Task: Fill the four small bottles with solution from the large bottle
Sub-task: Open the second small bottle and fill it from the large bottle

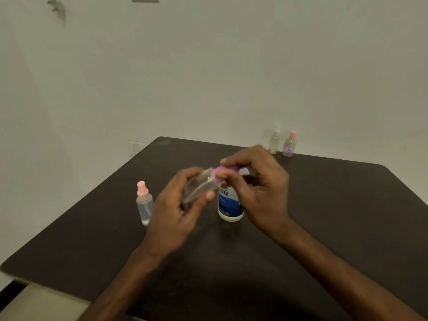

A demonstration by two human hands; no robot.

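My left hand (178, 212) grips a small clear bottle (200, 187), tilted with its neck to the upper right. My right hand (259, 181) pinches the bottle's purple cap (223, 173) between thumb and fingers. Just behind the hands stands the large white and blue solution bottle (230, 205); its top is hidden by my right hand. A small spray bottle with a pink top (144, 203) stands on the table to the left. Two more small bottles stand at the table's far edge, one clear (275, 140) and one with a pink cap (289, 144).
The dark table (324, 216) reaches to a pale wall behind. Its left edge (69, 212) runs diagonally, with light floor beyond it at the lower left.
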